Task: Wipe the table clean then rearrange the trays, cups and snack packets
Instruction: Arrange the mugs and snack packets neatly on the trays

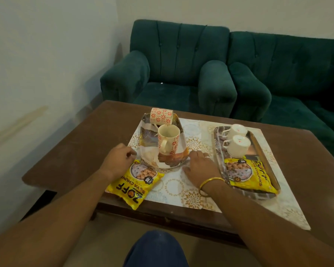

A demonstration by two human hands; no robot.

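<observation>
The patterned tray (pixel 170 162) lies between the hands on the worktop (pixel 85 141), long axis running toward the far edge; the left hand (pixel 120 158), curled, is at its near-left corner, grip unclear; the right hand (pixel 199 166), fingers spread, touches its near-right rim

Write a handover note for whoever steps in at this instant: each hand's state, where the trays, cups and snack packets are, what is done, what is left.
Left hand: fingers curled left of the patterned tray; grip unclear.
Right hand: open, resting at its right edge.
On it: upright floral mug; tipped floral mug on its side.
Steel tray: two white cups upside down, soya chunks packet at the near end.
Loose packet lies on the table mat, near-left corner.
Done: steel tray looks arranged. No cloth in view; wiping unconfirmed.
Left: probably right the tipped mug, place the loose packet.
</observation>
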